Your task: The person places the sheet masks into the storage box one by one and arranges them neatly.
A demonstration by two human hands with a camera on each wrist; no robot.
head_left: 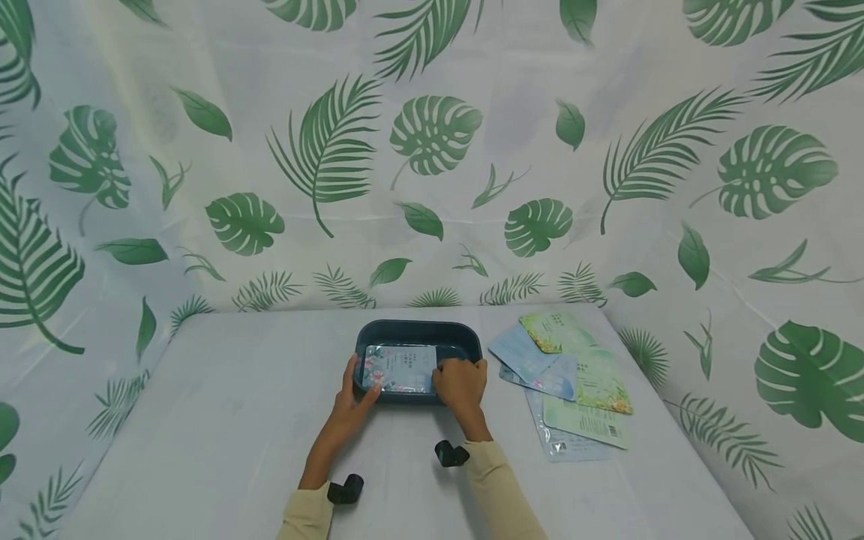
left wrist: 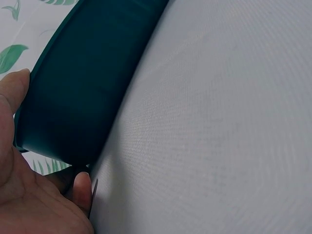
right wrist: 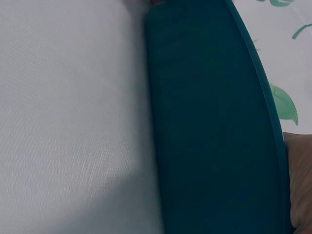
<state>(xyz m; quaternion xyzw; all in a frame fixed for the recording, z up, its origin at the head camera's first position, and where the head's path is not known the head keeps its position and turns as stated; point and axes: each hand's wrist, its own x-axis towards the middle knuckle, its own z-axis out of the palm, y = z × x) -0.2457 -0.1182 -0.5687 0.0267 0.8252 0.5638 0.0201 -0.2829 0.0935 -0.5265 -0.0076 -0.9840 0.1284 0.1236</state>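
Note:
A dark teal plastic bin (head_left: pixel 418 325) sits on the table, and its outer wall fills much of both wrist views. Inside it lies a blue, flower-printed sheet mask packet (head_left: pixel 400 369). My left hand (head_left: pixel 347 409) grips the bin's near left corner, thumb at the rim and fingers along the left side. Curled over the near right part of the bin, my right hand (head_left: pixel 462 384) pinches the packet's right end; the fingertips are hidden behind the knuckles. In the right wrist view, only part of the right hand (right wrist: pixel 301 180) shows beyond the rim.
To the right of the bin, several green and blue packets (head_left: pixel 594 379) lie spread and overlapping on the white-covered table (head_left: pixel 223 420). A leaf-printed cloth (head_left: pixel 472 247) hangs behind and at the sides. Black wrist cameras (head_left: pixel 346 489) are strapped at both cuffs.

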